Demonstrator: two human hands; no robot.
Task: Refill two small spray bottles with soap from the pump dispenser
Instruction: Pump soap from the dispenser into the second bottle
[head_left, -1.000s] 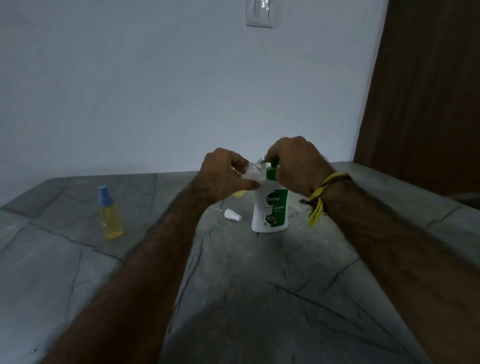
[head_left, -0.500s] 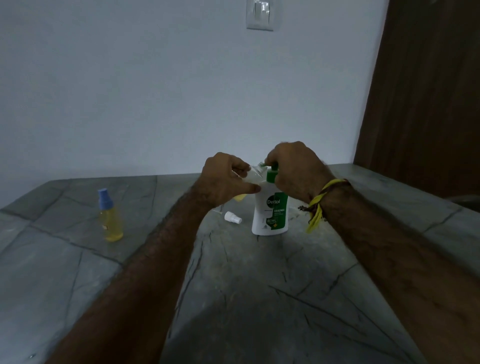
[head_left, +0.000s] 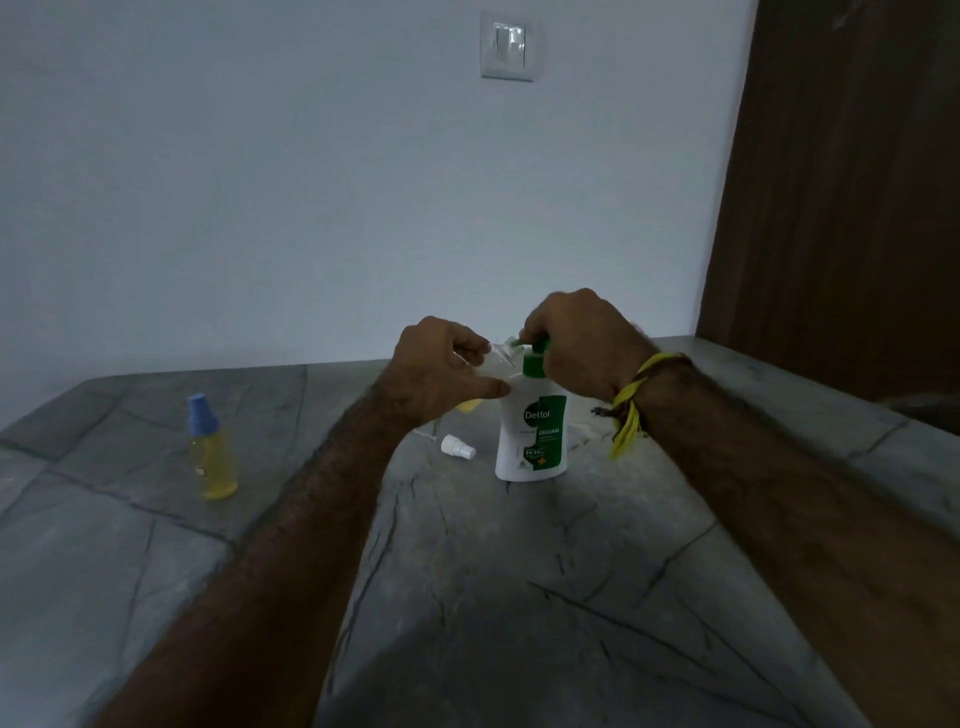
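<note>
A white pump dispenser (head_left: 532, 434) with a green label and green pump head stands on the grey stone counter (head_left: 467, 597). My right hand (head_left: 576, 343) is closed over the pump head. My left hand (head_left: 441, 371) grips a small open spray bottle (head_left: 488, 370), tilted, its mouth against the pump's nozzle; a little yellow liquid shows at its lower end. The bottle's white spray cap (head_left: 457, 447) lies on the counter just left of the dispenser. A second small spray bottle (head_left: 210, 452), blue-capped with yellow liquid in it, stands upright at the left.
The counter runs back to a pale wall with a switch plate (head_left: 508, 45). A dark wooden door (head_left: 841, 197) stands at the right. The light is dim.
Both hands have stayed at the pump head with the small bottle held to the nozzle; the view has shifted slightly. The bottle at the left and the loose cap have not moved.
</note>
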